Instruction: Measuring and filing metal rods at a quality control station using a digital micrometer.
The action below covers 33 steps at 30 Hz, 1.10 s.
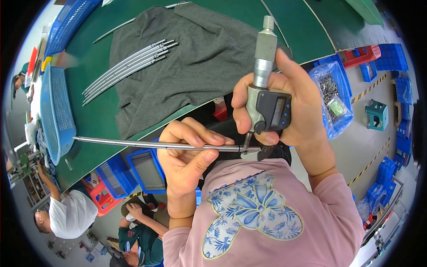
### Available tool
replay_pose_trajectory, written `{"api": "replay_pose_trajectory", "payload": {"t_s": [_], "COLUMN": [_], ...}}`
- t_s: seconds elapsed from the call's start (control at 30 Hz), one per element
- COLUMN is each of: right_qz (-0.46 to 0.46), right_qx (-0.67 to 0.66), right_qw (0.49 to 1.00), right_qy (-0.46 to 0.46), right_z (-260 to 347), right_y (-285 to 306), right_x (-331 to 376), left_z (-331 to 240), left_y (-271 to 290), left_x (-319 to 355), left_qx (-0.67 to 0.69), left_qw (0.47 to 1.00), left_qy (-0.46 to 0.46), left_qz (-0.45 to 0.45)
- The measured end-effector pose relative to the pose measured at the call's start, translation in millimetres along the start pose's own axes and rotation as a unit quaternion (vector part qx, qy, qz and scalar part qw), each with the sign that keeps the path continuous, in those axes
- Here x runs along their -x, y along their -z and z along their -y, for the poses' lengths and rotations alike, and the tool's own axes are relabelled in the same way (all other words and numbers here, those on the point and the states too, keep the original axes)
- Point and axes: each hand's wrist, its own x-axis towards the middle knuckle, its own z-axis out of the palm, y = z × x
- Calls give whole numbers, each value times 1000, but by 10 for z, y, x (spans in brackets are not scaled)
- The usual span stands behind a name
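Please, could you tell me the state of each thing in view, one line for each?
Left hand: pinching the long metal rod.
Right hand: gripping the micrometer.
Long metal rod: held, one end at the micrometer's frame; contact unclear.
Micrometer: held, thimble toward picture top.
Grey cloth: spread, wrinkled.
Loose rods: lying side by side, partly on cloth.
Blue bin: bag-lined, holding small metal parts.

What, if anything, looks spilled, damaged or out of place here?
Nothing looks plainly spilled or damaged. The gray cloth on the green table is rumpled rather than flat, and one rod lies apart from the grouped rods, slightly untidy.
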Motion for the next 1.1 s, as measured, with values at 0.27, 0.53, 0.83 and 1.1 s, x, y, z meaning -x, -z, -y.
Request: {"api": "replay_pose_trajectory", "payload": {"t_s": [0.27,0.53,0.83,1.1], "right_qz": [24,12,-5,2], "right_qx": [39,37,28,27], "right_qw": [999,999,999,1000], "right_qy": [15,-4,-16,1], "right_z": [-12,-22,-28,-43], "right_y": [19,11,3,16], "right_x": [-12,-17,-21,0], "left_z": [0,-12,-4,-8], "left_y": [-8,22,43,7], "left_x": [-1,11,2,2], "left_qx": [-4,-26,-26,-21], "left_qw": [1000,999,1000,1000], "left_qy": [5,11,6,7], "left_qz": [-2,-18,-4,-14]}}
